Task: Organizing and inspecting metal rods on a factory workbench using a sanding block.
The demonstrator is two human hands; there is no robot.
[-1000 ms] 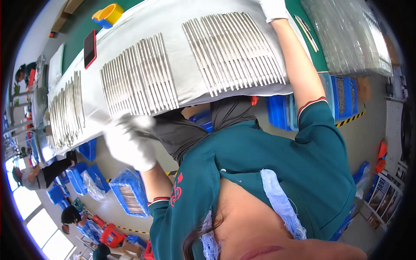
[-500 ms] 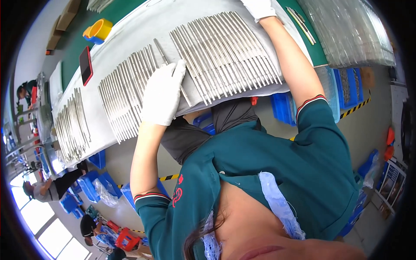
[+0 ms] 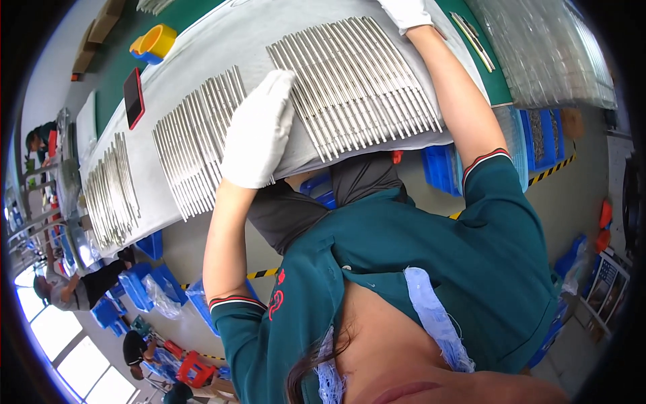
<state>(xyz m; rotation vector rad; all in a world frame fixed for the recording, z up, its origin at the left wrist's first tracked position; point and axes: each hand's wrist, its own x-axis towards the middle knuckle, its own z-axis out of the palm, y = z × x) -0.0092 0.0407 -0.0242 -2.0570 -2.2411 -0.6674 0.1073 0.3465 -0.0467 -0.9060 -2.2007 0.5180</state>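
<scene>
Slim silvery metal rods lie side by side in three groups on a pale cloth (image 3: 259,27). My left hand (image 3: 259,131), in a white glove, lies between the middle group of rods (image 3: 195,145) and the right group of rods (image 3: 353,84). Its fingers are stretched out close together along the left edge of the right group; their undersides are hidden. No loose rod shows in the gap now. My right hand (image 3: 407,13), also gloved, is beyond the right group's far right corner. The upper picture edge cuts off its fingers, so any hold is hidden.
A smaller rod group (image 3: 111,192) lies far left. A red-edged phone (image 3: 134,99) and a yellow and blue tape roll (image 3: 156,44) lie behind the groups. Clear plastic packaging (image 3: 538,54) is stacked at the right. Blue bins (image 3: 441,168) stand below the table edge.
The single rod that lay in the gap under my left hand no longer shows there. My left hand has turned slightly, its fingers now along the right group. My right hand has barely moved.
</scene>
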